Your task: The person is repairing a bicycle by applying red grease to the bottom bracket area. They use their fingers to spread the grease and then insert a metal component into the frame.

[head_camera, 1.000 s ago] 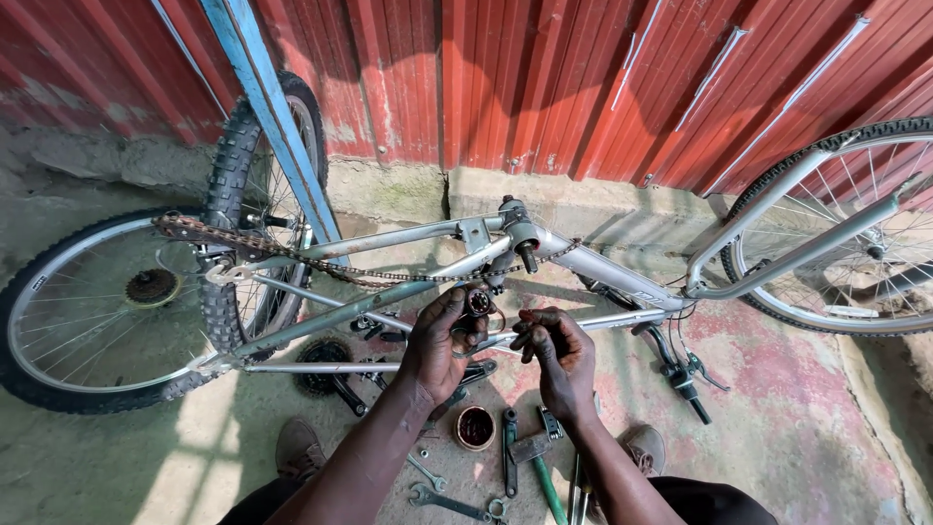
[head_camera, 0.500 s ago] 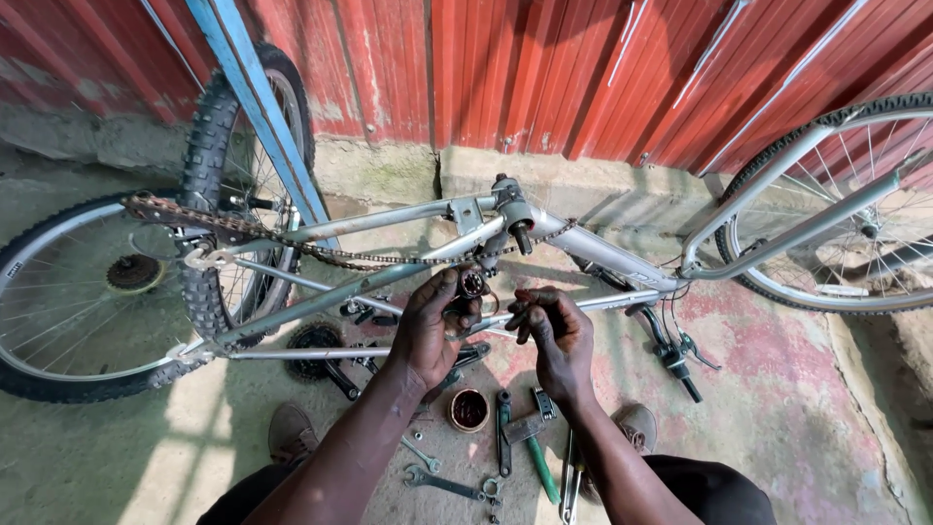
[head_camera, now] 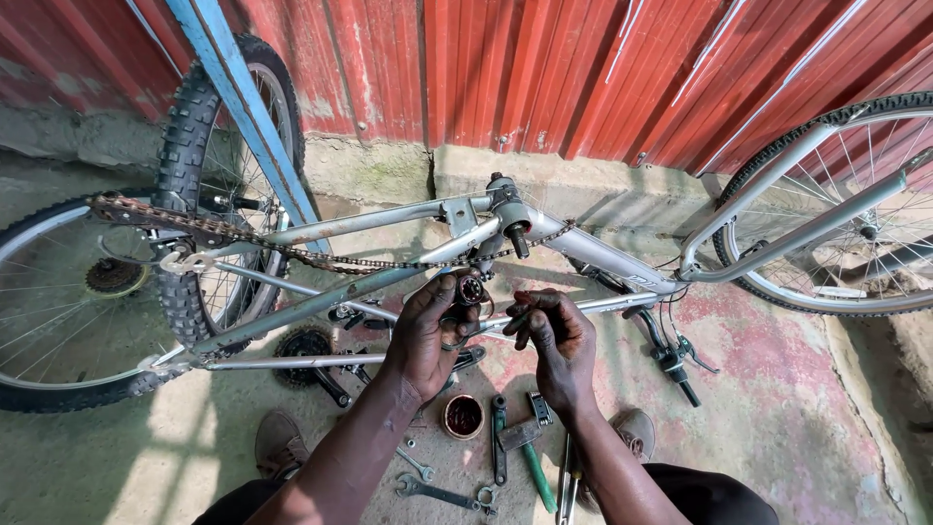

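1. while the left hand [head_camera: 426,335] clasps the silver upturned bicycle frame's round bottom bracket shell [head_camera: 470,289] to steady it, the right hand [head_camera: 554,335] pinches a small dark part, too small to tell.
2. loose steel spanners [head_camera: 428,486] and a small round grease tin [head_camera: 463,416] lie below on the concrete floor [head_camera: 777,437], within reach.

**Your hands, forearms and clothing, seen from the head camera.**

Your left hand [head_camera: 425,335] and right hand [head_camera: 556,342] are bare, without gloves, and smeared with dark grease on fingers and knuckles. Both forearms are uncovered; no sleeves, watch or rings show. At the lower edge, dark trousers cover your knees. You wear worn brown shoes, a left shoe [head_camera: 279,442] and a right shoe [head_camera: 637,430], dusty at the toes.
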